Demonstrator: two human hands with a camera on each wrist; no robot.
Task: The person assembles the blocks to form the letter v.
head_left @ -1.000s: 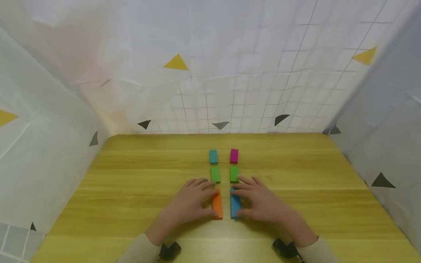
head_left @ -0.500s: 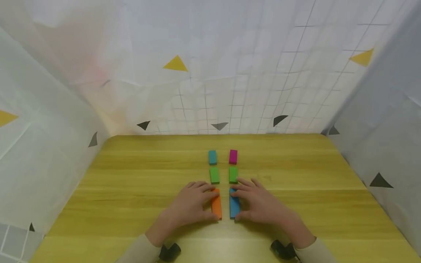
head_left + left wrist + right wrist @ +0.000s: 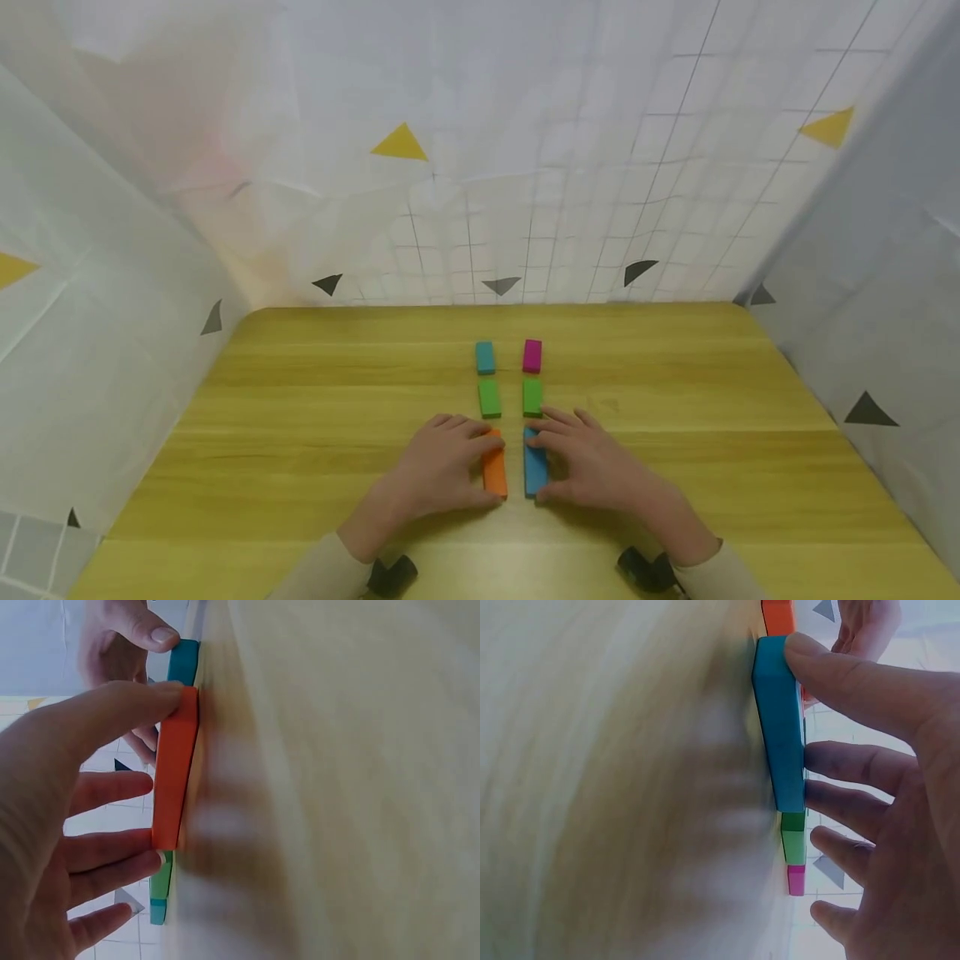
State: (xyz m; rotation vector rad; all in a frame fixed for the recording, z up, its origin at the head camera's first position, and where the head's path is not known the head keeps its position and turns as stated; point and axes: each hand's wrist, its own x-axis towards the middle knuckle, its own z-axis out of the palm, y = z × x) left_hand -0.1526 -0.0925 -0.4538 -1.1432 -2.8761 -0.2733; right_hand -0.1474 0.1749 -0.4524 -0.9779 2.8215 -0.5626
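Observation:
An orange block (image 3: 495, 473) lies lengthwise on the table in front of me, left of a blue block (image 3: 536, 472) placed parallel to it, with a narrow gap between. My left hand (image 3: 442, 467) holds the orange block by its ends, thumb at the near end and fingers at the far end. In the left wrist view that thumb presses the near end of the orange block (image 3: 176, 769). My right hand (image 3: 600, 469) spans the blue block the same way; the right wrist view shows its thumb on the near top edge of the blue block (image 3: 780, 727).
Beyond the held blocks lie two green blocks, a left one (image 3: 489, 399) and a right one (image 3: 532, 397). Farther back are a teal block (image 3: 485, 357) and a magenta block (image 3: 532, 356). White patterned sheets (image 3: 480, 208) surround the wooden table (image 3: 337, 358) behind and at both sides.
The left hand has shifted slightly to the right, its thumb moving from over the orange block to its near end. The right thumb has settled slightly at the blue block's near end. The blocks stay put.

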